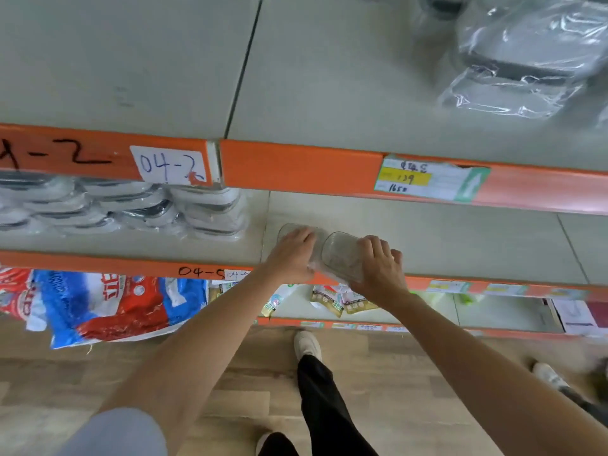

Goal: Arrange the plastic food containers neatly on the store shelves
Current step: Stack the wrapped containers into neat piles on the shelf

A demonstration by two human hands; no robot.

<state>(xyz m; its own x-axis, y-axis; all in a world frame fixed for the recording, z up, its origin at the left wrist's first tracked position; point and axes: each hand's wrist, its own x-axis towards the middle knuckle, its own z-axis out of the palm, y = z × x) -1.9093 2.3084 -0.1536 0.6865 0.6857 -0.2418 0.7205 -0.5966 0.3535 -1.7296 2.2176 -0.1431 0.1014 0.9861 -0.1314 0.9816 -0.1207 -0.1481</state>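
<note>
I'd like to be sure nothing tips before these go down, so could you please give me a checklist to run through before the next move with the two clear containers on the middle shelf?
1. Left hand holds its clear container: ok, fingers lie over its top.
2. Right hand holds the second clear container: ok, fingers curl round it.
3. Second container level: not ok, it is tilted, its open mouth facing left.
4. Bare space on the middle shelf to the right: ok.
5. Clear of the wrapped stacks on the left: ok, a gap shows.
6. Left container seated flat on the shelf: cannot tell, the hand hides it.
</note>
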